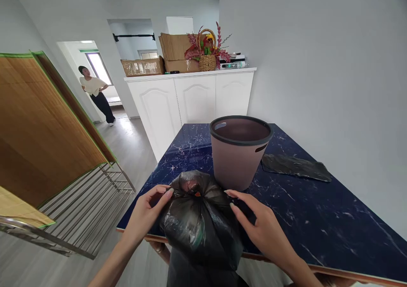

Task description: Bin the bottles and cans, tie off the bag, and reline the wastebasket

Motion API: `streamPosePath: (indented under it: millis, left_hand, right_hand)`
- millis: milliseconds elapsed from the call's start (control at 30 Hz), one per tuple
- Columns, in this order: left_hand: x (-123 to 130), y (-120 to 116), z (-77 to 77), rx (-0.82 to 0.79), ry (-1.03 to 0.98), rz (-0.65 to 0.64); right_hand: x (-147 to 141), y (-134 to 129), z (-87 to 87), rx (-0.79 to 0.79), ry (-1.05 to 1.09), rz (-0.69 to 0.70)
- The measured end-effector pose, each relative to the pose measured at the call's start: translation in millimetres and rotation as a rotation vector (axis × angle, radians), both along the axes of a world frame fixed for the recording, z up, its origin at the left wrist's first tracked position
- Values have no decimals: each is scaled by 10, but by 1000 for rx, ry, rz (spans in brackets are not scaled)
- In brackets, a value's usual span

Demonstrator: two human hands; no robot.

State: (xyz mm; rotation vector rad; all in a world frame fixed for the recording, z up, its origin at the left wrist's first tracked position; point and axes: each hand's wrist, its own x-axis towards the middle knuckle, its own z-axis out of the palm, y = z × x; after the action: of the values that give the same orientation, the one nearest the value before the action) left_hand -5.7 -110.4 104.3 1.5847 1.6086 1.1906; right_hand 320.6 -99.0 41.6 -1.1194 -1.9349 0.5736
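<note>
A filled black garbage bag (200, 232) rests at the near edge of the table, its top gathered and drawn together in the middle. Through the thin film, reddish and greenish contents show faintly. My left hand (148, 210) pinches the bag's gathered top on the left between thumb and fingers. On the opposite side, my right hand (263, 221) has its fingertips closed on the black film. Just behind the bag stands an upright pinkish-brown trash can (237, 164) with a dark rim and handle slots; no liner shows inside it.
A flat black plastic bag (295, 167) lies on the dark blue marbled table (318, 219), right of the can. A metal rack (92, 202) with bamboo mats (47, 130) stands left. Behind is a white cabinet (197, 98) bearing boxes and a flower basket (207, 62). A person (95, 92) stands in the doorway.
</note>
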Motion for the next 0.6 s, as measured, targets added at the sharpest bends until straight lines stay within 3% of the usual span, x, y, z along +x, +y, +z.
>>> streamPosePath:
  millis: [133, 233, 400, 500, 600]
  left_hand:
    - [64, -46, -66, -26, -88, 42]
    - [70, -50, -82, -28, -115, 50]
    - [14, -81, -59, -6, -85, 14]
    - [-72, -119, -78, 20, -59, -5]
    - [-163, -108, -161, 76, -98, 56]
  right_hand:
    - [-302, -46, 337, 1, -40, 75]
    - [-553, 37, 475, 34, -184, 138]
    - [-755, 214, 446, 100, -321, 207]
    - [-687, 184, 381, 157, -220, 229]
    - [-495, 47, 390, 180, -77, 240]
